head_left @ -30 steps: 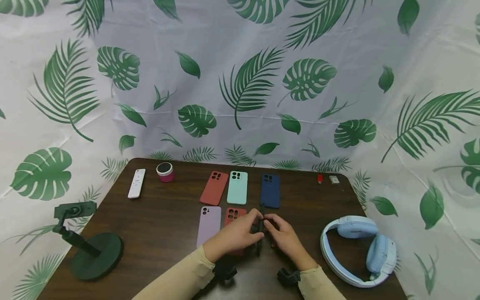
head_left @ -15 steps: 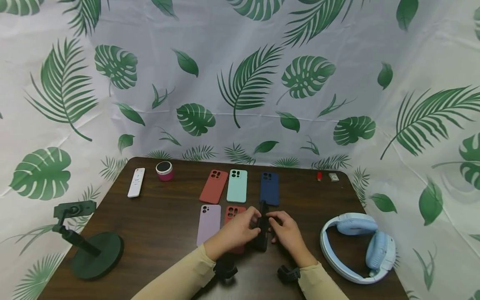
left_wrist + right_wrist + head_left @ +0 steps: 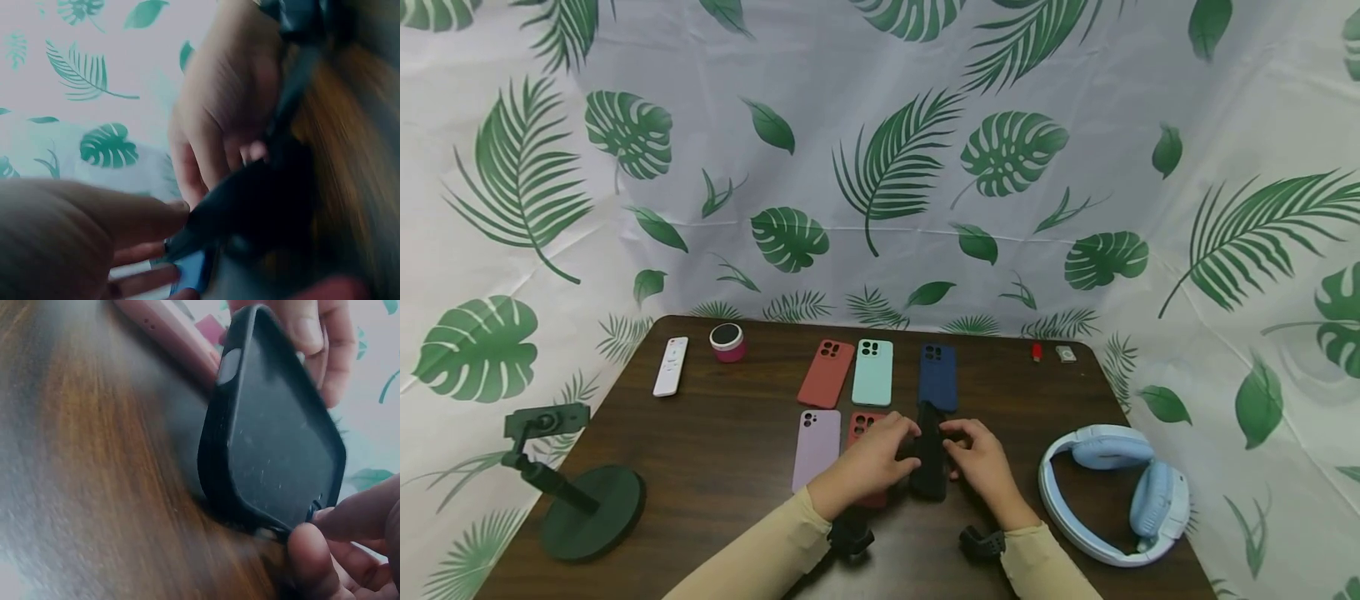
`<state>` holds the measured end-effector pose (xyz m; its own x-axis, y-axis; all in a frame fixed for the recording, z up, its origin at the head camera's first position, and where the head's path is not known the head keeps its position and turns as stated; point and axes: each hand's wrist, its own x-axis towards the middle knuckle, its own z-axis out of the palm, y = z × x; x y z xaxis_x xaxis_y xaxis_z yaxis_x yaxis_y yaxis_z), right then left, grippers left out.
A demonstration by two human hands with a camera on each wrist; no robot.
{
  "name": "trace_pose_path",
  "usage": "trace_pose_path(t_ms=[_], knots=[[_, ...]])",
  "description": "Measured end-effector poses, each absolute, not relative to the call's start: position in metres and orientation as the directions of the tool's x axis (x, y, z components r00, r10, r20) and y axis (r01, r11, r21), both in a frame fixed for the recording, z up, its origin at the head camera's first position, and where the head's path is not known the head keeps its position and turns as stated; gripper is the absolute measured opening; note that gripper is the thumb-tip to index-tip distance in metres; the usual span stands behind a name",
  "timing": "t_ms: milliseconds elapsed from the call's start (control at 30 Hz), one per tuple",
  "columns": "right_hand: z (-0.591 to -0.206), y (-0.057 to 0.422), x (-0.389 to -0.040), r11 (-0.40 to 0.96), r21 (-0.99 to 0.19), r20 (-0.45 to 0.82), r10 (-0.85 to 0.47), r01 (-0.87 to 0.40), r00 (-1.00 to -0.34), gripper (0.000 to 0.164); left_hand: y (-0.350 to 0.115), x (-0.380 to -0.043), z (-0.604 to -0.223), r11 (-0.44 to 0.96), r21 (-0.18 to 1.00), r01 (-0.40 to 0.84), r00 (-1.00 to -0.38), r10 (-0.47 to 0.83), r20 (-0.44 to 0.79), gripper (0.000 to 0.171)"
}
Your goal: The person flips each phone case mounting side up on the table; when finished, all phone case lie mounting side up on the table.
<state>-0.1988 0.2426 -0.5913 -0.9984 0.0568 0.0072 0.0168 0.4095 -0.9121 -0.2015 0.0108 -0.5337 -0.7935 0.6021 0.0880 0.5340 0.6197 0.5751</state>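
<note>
A black phone case [image 3: 931, 462] is held between both hands above the table, leaning so that its broad face shows. My left hand [image 3: 874, 454] pinches its left edge near the top. The right hand [image 3: 983, 467] pinches the opposite edge between thumb and fingers. In the right wrist view the hollow inside of the black case [image 3: 275, 437] is visible, with camera and button cut-outs along its rim. Partly under the left hand lies a red case [image 3: 867, 423]; beside it is a lilac case [image 3: 816, 450]. Just beyond the hands lies a dark blue case [image 3: 937, 375].
A red case [image 3: 826, 372] and a mint case [image 3: 872, 372] lie farther back. White remote [image 3: 671, 367], pink speaker [image 3: 727, 343] and black stand [image 3: 591, 512] are on the left. Blue headphones [image 3: 1112, 496], a red USB stick [image 3: 1037, 352] and a small silver item [image 3: 1065, 354] are right.
The black case has turned from nearly edge-on to showing its broad face. My right hand has shifted slightly right with it; the left hand stays in about the same place.
</note>
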Motion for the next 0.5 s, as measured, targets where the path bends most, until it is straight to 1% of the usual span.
trace_pose_path(t_ms=[133, 333, 500], knots=[[-0.592, 0.246, -0.2, 0.441, -0.897, 0.02, 0.072, 0.014, -0.997, 0.028, 0.009, -0.202, -0.537, 0.641, 0.447, 0.624, -0.756, 0.64, 0.136, 0.04], [-0.589, 0.248, -0.201, 0.467, -0.884, 0.037, 0.085, 0.007, -0.996, 0.029, 0.011, -0.204, -0.542, 0.666, 0.356, 0.656, -0.74, 0.66, 0.128, 0.038], [-0.588, 0.249, -0.2, 0.485, -0.874, 0.059, 0.104, -0.001, -0.993, 0.03, 0.011, -0.202, -0.55, 0.694, 0.237, 0.68, -0.721, 0.692, 0.041, 0.052]])
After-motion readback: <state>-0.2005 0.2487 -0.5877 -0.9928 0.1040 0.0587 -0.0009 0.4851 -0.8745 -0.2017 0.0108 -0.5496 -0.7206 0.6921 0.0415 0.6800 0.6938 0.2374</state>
